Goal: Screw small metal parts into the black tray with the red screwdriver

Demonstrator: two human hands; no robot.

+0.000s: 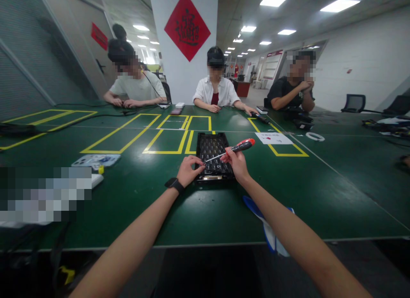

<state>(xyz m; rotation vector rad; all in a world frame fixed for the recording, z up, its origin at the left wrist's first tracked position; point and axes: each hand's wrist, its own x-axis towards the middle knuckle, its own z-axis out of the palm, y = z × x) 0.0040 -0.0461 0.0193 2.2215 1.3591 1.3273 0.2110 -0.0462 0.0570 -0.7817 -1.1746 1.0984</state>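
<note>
right hand (237, 164): grasping screwdriver (244, 145) | left hand (188, 170): beside tip, hold unclear | advice: brace black case (211, 135), steady shaft

On the pillar (208, 7), a red diamond (187, 26) is displayed, inked with one large, dense Chinese character in black; it seems to be built from several characters merged, but its strokes cannot be read with certainty. On the door (77, 28), a smaller red sign (99, 36) is hung at a slant, its dark marks left illegible by blur. On the table (153, 195), a white sheet (274, 138) is printed with a line of dark characters, a small red diamond shape and another dark mark, all too small to be read. On a black shirt (278, 90), a pale letter-like mark, possibly a B, is seen.
</note>
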